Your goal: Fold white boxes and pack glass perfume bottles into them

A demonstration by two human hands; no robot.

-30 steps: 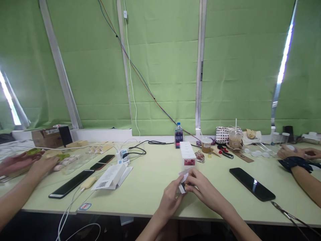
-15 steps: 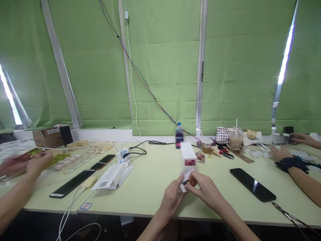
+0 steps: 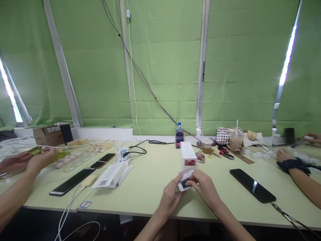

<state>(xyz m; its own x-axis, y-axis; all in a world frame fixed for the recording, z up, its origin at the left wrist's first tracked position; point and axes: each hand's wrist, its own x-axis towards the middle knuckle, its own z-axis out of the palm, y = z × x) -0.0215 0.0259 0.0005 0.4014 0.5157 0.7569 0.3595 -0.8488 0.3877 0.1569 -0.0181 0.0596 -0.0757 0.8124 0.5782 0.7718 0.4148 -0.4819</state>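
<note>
Near the table's front edge, my left hand (image 3: 170, 197) is wrapped round a small white box (image 3: 185, 186), whose flap stands up at the open top. The fingers of my right hand (image 3: 204, 187) are pinched together at the box's opening, touching its right side; whatever they may grip inside is too small to make out. Something dark shows within the box. Just behind it stands a row of white boxes (image 3: 188, 152) with a red picture on the front one.
A black phone (image 3: 252, 185) and metal pliers (image 3: 286, 212) lie to the right. Folded white card (image 3: 110, 177), two phones and cables are on the left. A bottle (image 3: 179, 136) and drink cups stand behind. Other people's hands work at both sides.
The small box has tilted and its opening shows more, with my right fingers shifted slightly at its rim. At the far right, a person's hands have moved a little.
</note>
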